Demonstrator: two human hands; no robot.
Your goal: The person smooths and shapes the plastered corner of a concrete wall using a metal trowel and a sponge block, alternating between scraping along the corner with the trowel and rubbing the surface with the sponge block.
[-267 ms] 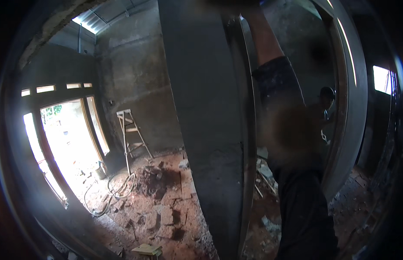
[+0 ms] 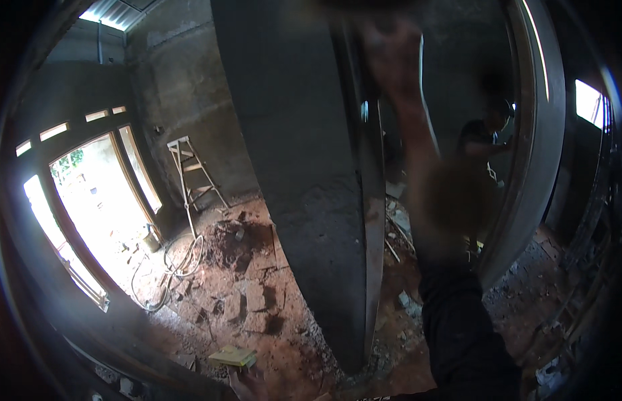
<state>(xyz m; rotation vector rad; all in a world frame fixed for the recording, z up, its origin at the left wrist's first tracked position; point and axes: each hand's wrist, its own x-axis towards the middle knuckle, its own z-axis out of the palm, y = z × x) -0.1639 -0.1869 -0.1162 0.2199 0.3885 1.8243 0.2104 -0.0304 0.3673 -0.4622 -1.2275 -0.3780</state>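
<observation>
A tall grey concrete pillar (image 2: 304,167) fills the middle of the view, and a dark metal door frame (image 2: 373,220) runs down its right edge. The person's right arm, in a dark sleeve (image 2: 458,327), rises from the lower edge just right of the pillar and reaches up along the frame; the right hand (image 2: 391,47) is a blur near the top of the pillar, close to the frame, and whether it is open or grips anything cannot be told. The left hand (image 2: 247,386) shows only partly at the bottom edge, below and left of the pillar's foot, its fingers about a small yellow-green block (image 2: 234,356), which it seems to hold from beneath. Left of the pillar the dirt floor is strewn with bricks (image 2: 254,304) and rubble, with a coiled hose (image 2: 180,260) and a wooden stepladder (image 2: 187,170) leaning by the far wall. Further left is a bright doorway (image 2: 97,207). Right of the pillar, beyond the arm, another person (image 2: 484,144) in dark clothes stands by a curved grey frame (image 2: 535,147).
</observation>
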